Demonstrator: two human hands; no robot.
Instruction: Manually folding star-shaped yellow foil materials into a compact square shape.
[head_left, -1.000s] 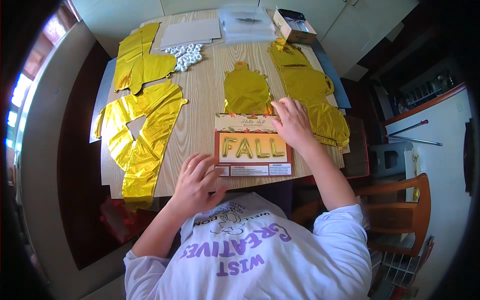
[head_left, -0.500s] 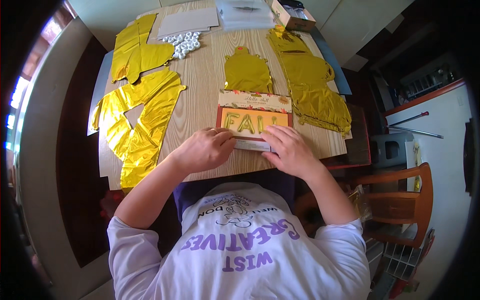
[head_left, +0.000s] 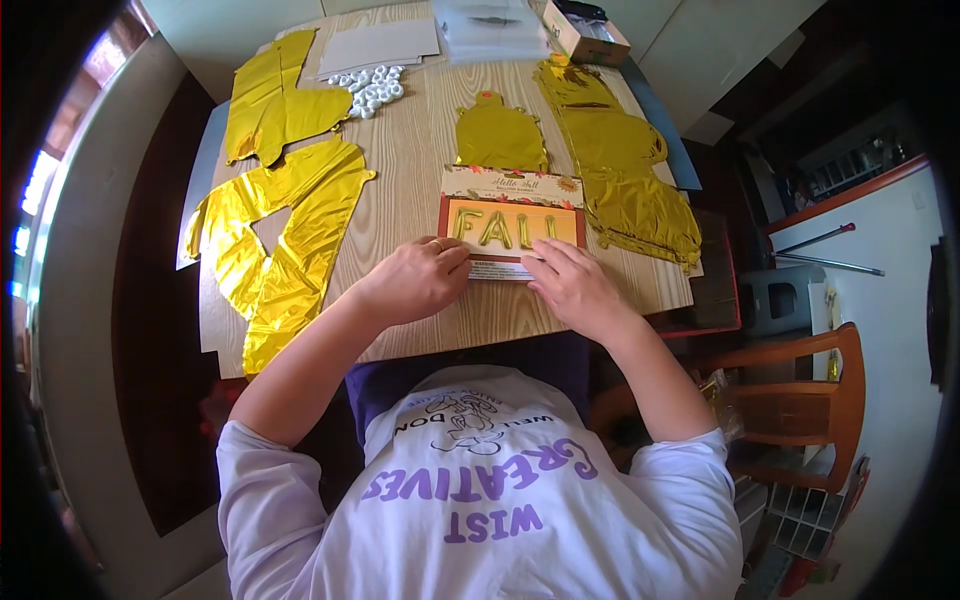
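Both hands, left (head_left: 415, 280) and right (head_left: 572, 285), pinching lower edge of flat orange-framed card packet (head_left: 512, 222) at frame centre; grip narrow; gold foil balloons (head_left: 285, 230) already lying spread over desk (head_left: 420, 170), uninflated.

place: looks like a home dining room
clues: wooden worktop (head_left: 420, 170), wooden chair (head_left: 800, 400), white cabinets (head_left: 700, 40) behind

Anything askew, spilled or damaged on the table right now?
Nothing looks spilled or damaged. The card pack lies flat and square between the left hand and right hand. The gold foil balloons are crumpled and overhang the table edge, but they are simply uninflated.
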